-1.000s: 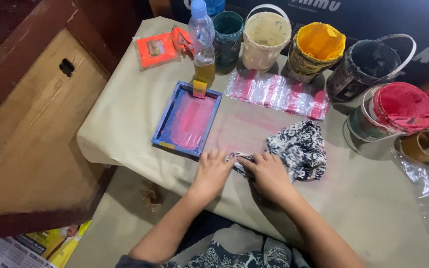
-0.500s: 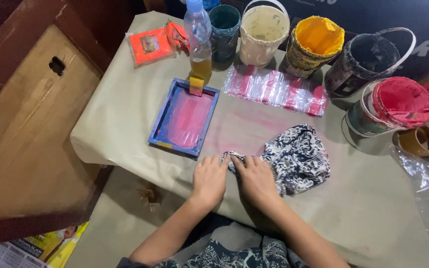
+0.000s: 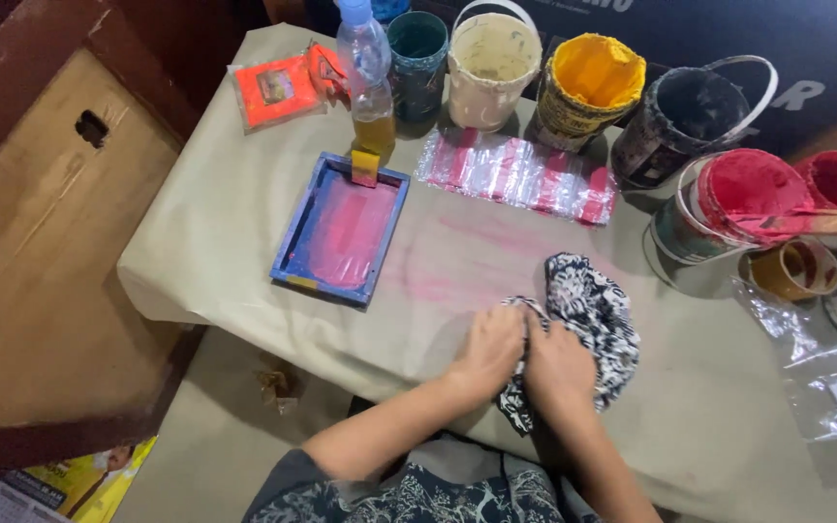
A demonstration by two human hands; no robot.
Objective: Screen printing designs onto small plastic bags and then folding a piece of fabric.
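right now both the left hand (image 3: pixel 489 353) and right hand (image 3: pixel 556 370) press flat, side by side, gripping the near edge of the patterned cloth (image 3: pixel 593 315), which spreads away up-right.

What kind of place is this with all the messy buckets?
Probably a small screen-printing or paint workshop. Open paint buckets, one yellow and one red, stand on a covered table, beside a pink-stained framed screen and a patterned cloth.
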